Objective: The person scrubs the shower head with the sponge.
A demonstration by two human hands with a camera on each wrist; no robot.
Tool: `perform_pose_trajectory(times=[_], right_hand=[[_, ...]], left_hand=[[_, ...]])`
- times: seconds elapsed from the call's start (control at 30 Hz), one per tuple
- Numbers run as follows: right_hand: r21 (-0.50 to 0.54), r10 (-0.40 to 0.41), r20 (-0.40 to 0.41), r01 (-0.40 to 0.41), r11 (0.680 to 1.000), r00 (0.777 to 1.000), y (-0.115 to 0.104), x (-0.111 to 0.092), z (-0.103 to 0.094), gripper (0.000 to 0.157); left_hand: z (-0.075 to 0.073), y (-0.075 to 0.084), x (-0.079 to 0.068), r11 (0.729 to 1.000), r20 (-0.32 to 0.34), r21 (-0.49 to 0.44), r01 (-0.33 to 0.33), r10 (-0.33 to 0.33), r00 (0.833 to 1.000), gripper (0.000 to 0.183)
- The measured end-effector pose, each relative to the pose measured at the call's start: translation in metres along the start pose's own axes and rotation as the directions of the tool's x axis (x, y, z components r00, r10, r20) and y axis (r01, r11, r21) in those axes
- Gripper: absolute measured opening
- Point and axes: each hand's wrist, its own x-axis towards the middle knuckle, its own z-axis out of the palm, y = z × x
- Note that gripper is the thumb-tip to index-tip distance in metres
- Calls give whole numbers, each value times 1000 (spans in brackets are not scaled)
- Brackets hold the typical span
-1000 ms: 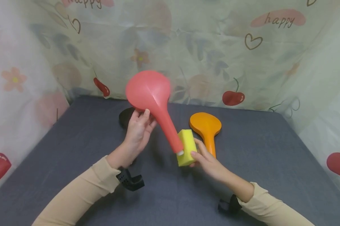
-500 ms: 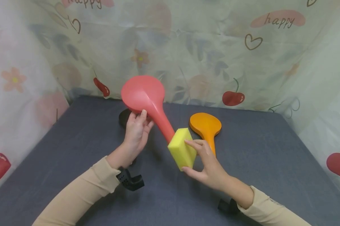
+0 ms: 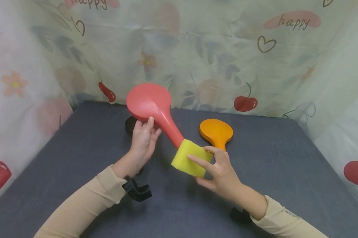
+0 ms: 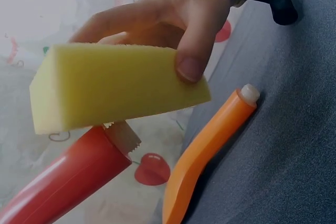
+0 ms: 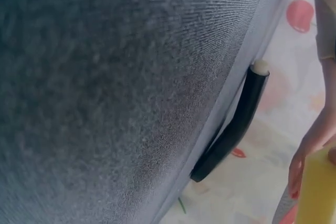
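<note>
My left hand (image 3: 144, 142) grips a red shower head (image 3: 149, 100) by the lower edge of its round head and holds it above the table. Its handle slants down to the right. A yellow sponge (image 3: 182, 161) is pinched in my right hand (image 3: 225, 177), one finger lying across its broad face. The sponge covers the handle's end in the head view. From the left wrist, the sponge (image 4: 115, 85) appears against the rim of the red handle (image 4: 68, 177), beside a pale threaded fitting (image 4: 125, 136). The spray face is hidden.
An orange shower head (image 3: 216, 131) lies on the dark cloth-covered table (image 3: 280, 172), behind my right hand. A black shower head (image 3: 129, 125) lies partly hidden behind my left hand. Printed curtains (image 3: 188, 59) enclose the back and sides.
The sponge has turned to show its broad face and shifted left over the handle's end. The red shower head has moved slightly left and down. The orange and black ones have stayed put.
</note>
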Motion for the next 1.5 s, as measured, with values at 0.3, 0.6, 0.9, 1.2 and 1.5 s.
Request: perform_pose_trajectory(times=[0.3,0.6,0.9,1.2,1.5], right_hand=[[-83,-102,72,108,991,992,-3,-1,1,68],[105,216,52,-221,970,975,2,4,-4,76],[481,488,429,-649,589,760,4,9,-5,64],[586,376,684,-778,228,625,3,12,-3,52],[594,278,783,-801,-71,556,2,16,-7,54]], left_hand=[[-2,1,0,1000,-25,2,-18,18,1000,34],[-3,6,-2,1000,-9,-14,-14,14,1000,35],[4,11,-8,999,19,-41,-20,21,1000,33],[7,12,-9,997,38,-63,-49,51,998,29],[6,12,-6,991,42,-56,-121,123,992,27]])
